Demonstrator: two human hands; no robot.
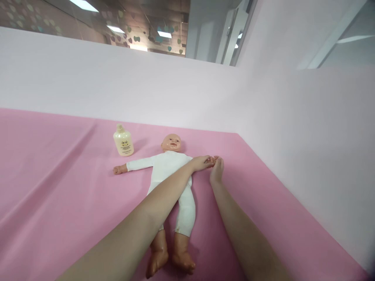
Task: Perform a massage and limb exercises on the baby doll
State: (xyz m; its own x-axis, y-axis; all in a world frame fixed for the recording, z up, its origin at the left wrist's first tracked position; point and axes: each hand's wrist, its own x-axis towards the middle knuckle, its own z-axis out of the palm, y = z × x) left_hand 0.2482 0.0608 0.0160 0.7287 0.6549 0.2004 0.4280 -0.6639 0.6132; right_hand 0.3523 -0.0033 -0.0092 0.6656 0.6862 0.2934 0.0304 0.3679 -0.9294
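A baby doll (168,166) with a white cloth body lies on its back, head toward the wall and feet toward me. My left hand (201,162) reaches across its torso and is closed around the doll's arm near the wrist, on the right side. From the other side my right hand (217,168) closes on the doll's small hand (210,160), which shows only in part between my fingers. The doll's other arm stretches out to the left, its bare hand (120,169) resting on the pink surface.
A cream-coloured bottle (123,142) with a printed label stands upright left of the doll's head. The pink sheet (58,164) under everything has a long crease at the left. White walls (131,89) rise behind and at the right, with a window (140,23) above.
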